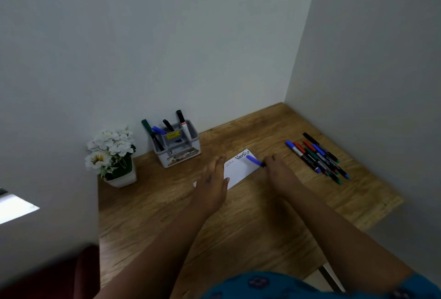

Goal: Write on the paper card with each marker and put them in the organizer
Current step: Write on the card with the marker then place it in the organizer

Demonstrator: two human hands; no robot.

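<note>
A white paper card [241,170] lies on the wooden table, with handwriting in black along its far edge and smaller writing at its left. My left hand [213,177] rests flat on the card's left part, fingers straight. My right hand [276,167] grips a blue-capped marker [254,160] whose blue end points over the card's far right corner. A grey organizer [176,144] stands at the back near the wall and holds several markers, among them green, blue and black ones. Several loose markers [318,157] lie in a row at the right of the table.
A white pot of white flowers [112,155] stands at the table's back left corner beside the organizer. Walls close the table in at the back and right. The table's front edge [372,224] runs diagonally at the right.
</note>
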